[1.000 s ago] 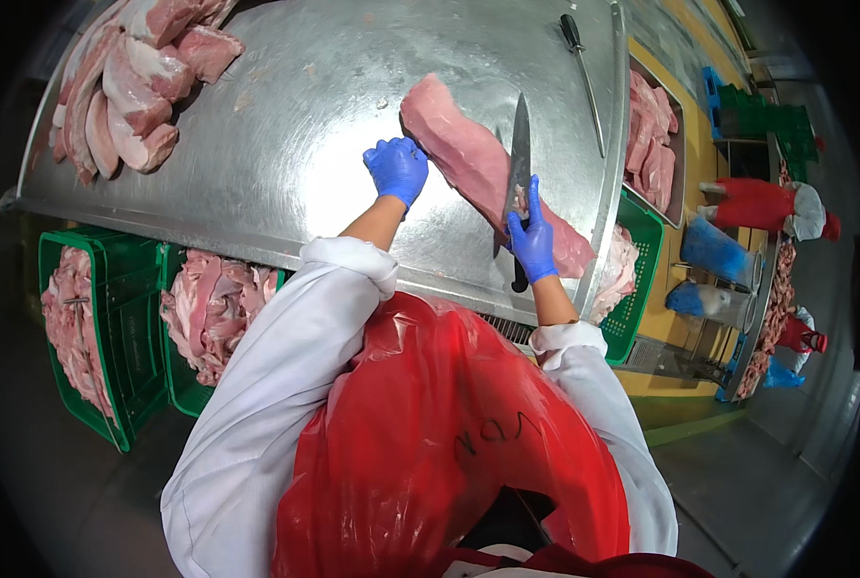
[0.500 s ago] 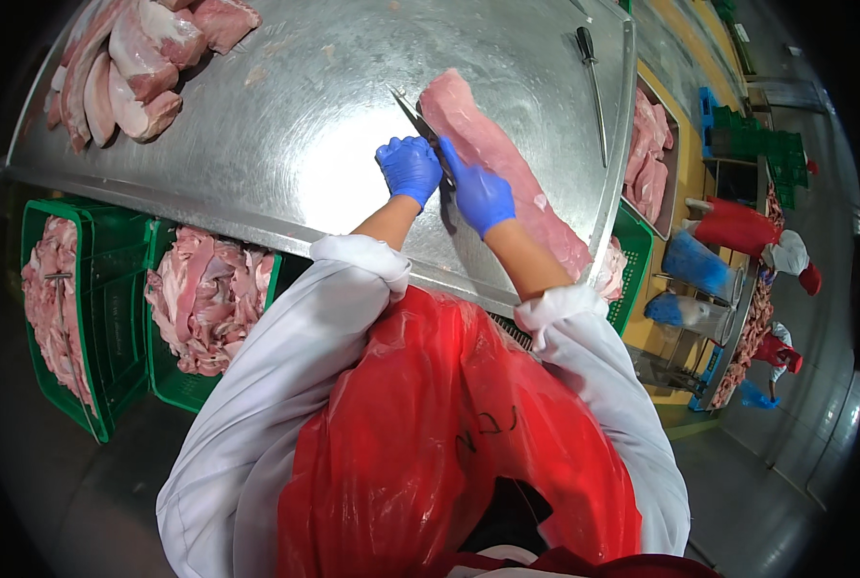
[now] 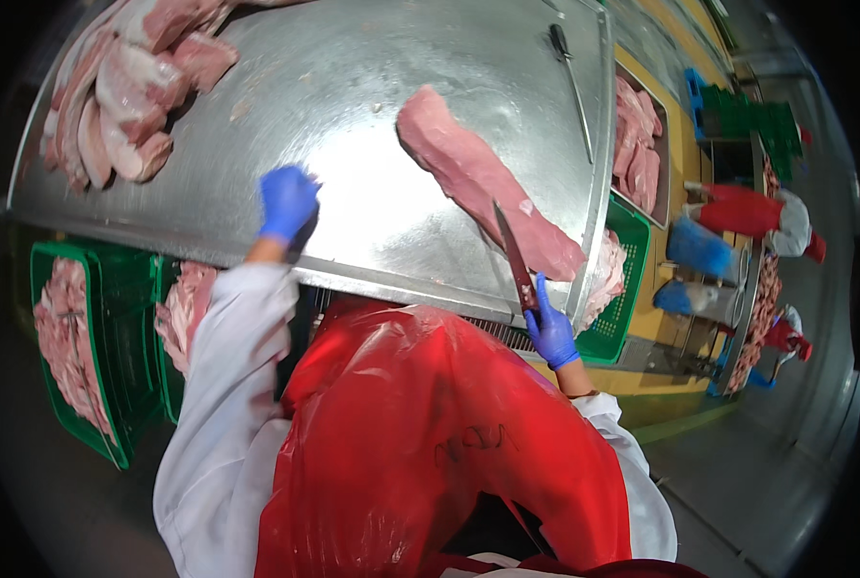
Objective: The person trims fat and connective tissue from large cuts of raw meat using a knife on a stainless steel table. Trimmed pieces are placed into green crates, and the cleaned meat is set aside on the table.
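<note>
A long, pale pink piece of trimmed meat [image 3: 478, 173] lies slantwise on the steel table [image 3: 295, 106]. My right hand [image 3: 553, 332], in a blue glove, is closed round the handle of a knife [image 3: 514, 246] at the table's front edge. Its blade points up and away, over the near part of the meat. Off to the left, my blue-gloved left hand [image 3: 288, 202] is closed above the table, apart from the meat. A tiny pinkish bit shows at its fingers, too small to name.
More meat [image 3: 126, 87] is heaped at the table's far left. A sharpening steel [image 3: 571, 91] lies along the right edge. Green crates [image 3: 112, 332] of meat stand below on the left, another green crate [image 3: 615, 323] on the right. Beyond a meat tray [image 3: 663, 164], people in red aprons work.
My hands have come apart: the left moved left, away from the meat, and the right drew back toward me with the knife. The meat stays on the table.
</note>
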`<state>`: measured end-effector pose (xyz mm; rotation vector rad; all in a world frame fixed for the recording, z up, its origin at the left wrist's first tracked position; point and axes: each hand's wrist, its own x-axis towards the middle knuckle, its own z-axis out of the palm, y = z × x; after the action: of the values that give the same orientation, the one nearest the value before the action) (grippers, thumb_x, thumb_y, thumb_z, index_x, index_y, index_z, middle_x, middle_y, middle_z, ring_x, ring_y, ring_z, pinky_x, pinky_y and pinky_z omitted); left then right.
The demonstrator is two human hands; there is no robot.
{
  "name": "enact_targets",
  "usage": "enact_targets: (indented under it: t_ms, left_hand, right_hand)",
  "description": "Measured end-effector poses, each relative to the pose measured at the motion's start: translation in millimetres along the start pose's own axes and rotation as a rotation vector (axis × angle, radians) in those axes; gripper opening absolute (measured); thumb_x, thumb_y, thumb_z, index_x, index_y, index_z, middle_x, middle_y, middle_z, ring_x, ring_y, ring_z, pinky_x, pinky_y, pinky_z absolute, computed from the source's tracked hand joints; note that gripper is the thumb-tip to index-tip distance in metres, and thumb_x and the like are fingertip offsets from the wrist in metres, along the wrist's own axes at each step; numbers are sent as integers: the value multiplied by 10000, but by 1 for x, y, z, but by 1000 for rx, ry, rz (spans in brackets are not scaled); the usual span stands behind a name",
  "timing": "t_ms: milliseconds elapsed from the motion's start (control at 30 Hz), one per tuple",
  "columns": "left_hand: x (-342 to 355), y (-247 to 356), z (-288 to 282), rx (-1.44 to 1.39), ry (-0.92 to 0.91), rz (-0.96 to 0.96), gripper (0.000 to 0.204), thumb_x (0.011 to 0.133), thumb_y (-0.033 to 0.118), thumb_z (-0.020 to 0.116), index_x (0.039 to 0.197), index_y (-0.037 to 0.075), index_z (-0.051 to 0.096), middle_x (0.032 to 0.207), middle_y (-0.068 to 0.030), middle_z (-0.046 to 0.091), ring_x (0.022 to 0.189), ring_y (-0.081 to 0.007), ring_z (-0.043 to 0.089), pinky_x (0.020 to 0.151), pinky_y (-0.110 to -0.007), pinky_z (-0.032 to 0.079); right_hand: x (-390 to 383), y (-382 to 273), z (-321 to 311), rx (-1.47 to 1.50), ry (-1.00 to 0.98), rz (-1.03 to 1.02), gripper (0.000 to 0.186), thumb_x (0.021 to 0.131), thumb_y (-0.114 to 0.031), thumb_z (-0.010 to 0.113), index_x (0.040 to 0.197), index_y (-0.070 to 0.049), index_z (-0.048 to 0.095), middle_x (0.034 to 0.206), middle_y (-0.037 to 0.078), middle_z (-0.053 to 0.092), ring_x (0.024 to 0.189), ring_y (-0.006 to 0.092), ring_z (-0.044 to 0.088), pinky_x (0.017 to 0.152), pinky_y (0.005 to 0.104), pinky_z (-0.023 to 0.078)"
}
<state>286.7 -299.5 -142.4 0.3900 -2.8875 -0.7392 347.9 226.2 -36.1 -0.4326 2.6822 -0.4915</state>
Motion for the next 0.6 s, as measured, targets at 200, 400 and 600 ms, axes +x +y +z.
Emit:
enact_targets:
  t_ms: [200,400,600]
  left_hand:
    - [-92,-72,-147,794,-1005,171,439,777,427,715,1088,118,724,987,-173,701,871,-367,673,798,-489,531]
    - [66,145,-61,216,-583,554,722,688,287,814,1310,22,560,1425,-260,474,1278,-388,504,1038,-418,452]
    - [157,277,78,420,-863,819,1017,465,507,903,1324,64,586,1305,-207,607,1189,-393,591,1013,-422,484]
  right_hand:
    - [14,28,52,546,351,140,614,947,-118,603,1495,-93,327,890,154,691,634,221,638,592,373,529]
    - [121,-1,70,1050,389,243,245,955,-157,595,1139,-52,473,748,93,620,566,139,609,459,328,498]
    - [148,14,65,996,557,291,270,940,-199,619,1096,-36,471,707,105,630,543,183,630,469,337,513]
